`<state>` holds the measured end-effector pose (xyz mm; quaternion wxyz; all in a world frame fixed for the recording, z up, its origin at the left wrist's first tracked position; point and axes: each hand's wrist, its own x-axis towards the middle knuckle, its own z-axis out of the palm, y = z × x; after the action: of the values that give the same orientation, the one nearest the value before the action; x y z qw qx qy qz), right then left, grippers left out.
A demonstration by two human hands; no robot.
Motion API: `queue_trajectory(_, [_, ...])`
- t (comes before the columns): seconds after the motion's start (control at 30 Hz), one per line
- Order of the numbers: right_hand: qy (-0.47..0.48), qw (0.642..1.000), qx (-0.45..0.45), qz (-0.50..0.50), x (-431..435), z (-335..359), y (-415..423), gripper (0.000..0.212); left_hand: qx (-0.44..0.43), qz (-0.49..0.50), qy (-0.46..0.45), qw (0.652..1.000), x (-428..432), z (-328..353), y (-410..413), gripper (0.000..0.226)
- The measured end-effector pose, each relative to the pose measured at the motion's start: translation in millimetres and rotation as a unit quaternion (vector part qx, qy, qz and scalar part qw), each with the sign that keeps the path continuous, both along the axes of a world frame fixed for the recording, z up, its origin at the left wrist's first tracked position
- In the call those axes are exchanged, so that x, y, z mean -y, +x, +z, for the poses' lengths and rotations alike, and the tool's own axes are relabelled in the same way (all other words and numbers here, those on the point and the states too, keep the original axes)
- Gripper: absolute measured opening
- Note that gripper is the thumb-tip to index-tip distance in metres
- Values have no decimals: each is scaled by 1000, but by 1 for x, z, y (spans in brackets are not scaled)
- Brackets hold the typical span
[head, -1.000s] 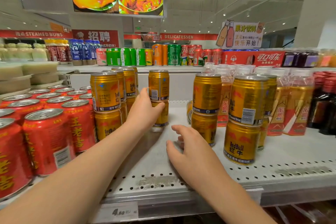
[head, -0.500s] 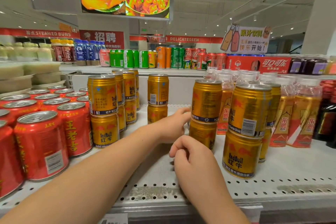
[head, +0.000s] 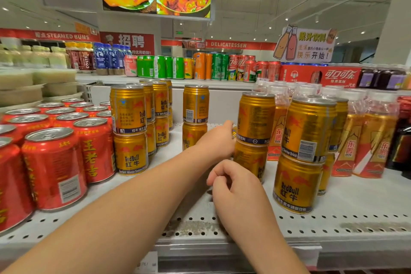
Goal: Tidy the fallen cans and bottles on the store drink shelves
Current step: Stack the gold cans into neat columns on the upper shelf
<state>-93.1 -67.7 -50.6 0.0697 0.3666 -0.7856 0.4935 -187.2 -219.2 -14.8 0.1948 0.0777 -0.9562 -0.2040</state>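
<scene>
Nearest the viewer, the right hand [head: 235, 182] hovers over the perforated shelf [head: 333, 218], its grip loosely clenched on nothing visible. Beyond it, the left hand [head: 219, 140] reaches across to the middle two-can stack of gold cans [head: 253, 131]; its fingers pass behind the left side of the stack at the seam between the two cans, so whether the grip holds anything cannot be told. A small gold edge shows by the fingertips, possibly a fallen can behind the stack, but too little is visible to say. To the right stands a nearer gold stack [head: 304, 153], then bottled drinks [head: 369, 140]; to the left, further gold stacks [head: 131, 131] and red cans [head: 53, 167], all upright. The far shelf carries assorted cans [head: 200, 66]. The step in hand appears to be reaching for whatever sits behind the middle stack; the next move calls for drawing it out without toppling the upper can. Compared with a second ago, the left hand has left the rear single stack [head: 195, 115] and crossed rightward, and the right hand has curled from open to clenched.
</scene>
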Motion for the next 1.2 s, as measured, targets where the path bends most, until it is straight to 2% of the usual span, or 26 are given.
queue_trajectory(0.13, [-8, 1000, 3, -1, 1, 0, -1, 22, -1, 26, 38, 999, 2, -3, 6, 45])
queue_trajectory(0.2, [-10, 1000, 1, -5, 1, 0, -1, 22, 6, 25, 29, 999, 3, 2, 20, 45])
queue_trajectory(0.4, [-14, 1000, 14, -1, 2, 1, -3, 27, 18, 20, 24, 999, 17, 2, 96, 72])
queue_trajectory(0.53, [-10, 1000, 22, 1, 4, 2, -4, 26, 15, 49, 55, 997, 22, 1, 133, 74])
queue_trajectory(0.63, [-4, 1000, 22, -6, 6, -1, -6, 24, -32, 58, 131, 989, 28, -9, 150, 64])
queue_trajectory(0.83, [15, 1000, 6, -11, 8, -3, -6, 22, -165, 45, 233, 957, 29, -18, 166, 78])
queue_trajectory(1.07, [42, 999, -18, -8, 11, -5, -8, 26, -247, 47, 241, 937, 28, -15, 166, 69])
queue_trajectory(1.2, [69, 997, -39, -10, 12, -7, -8, 33, -267, 84, 193, 940, 33, -15, 166, 59])
